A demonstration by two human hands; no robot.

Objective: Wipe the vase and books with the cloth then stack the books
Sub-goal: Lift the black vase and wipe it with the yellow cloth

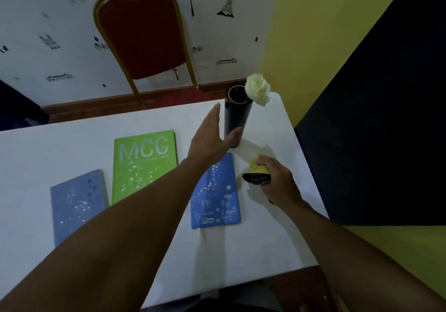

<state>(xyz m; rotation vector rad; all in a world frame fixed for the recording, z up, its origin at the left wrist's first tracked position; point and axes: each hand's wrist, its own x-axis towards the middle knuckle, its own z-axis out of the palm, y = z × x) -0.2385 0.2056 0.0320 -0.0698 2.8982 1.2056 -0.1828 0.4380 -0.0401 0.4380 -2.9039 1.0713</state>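
A tall black vase (235,116) with a white rose (257,89) stands at the table's far right. My left hand (211,135) is open just left of the vase, thumb in front of its lower part, fingers apart and not gripping it. My right hand (275,179) is closed on a yellow and black cloth (257,173) on the table, below the vase. Three books lie flat: a grey-blue one (77,203) at left, a green "MCC" one (142,162) in the middle, a blue one (218,198) partly under my left forearm.
The white table (265,239) ends close on the right and near sides. A red chair with a gold frame (144,34) stands behind the far edge. A yellow and dark wall rises on the right.
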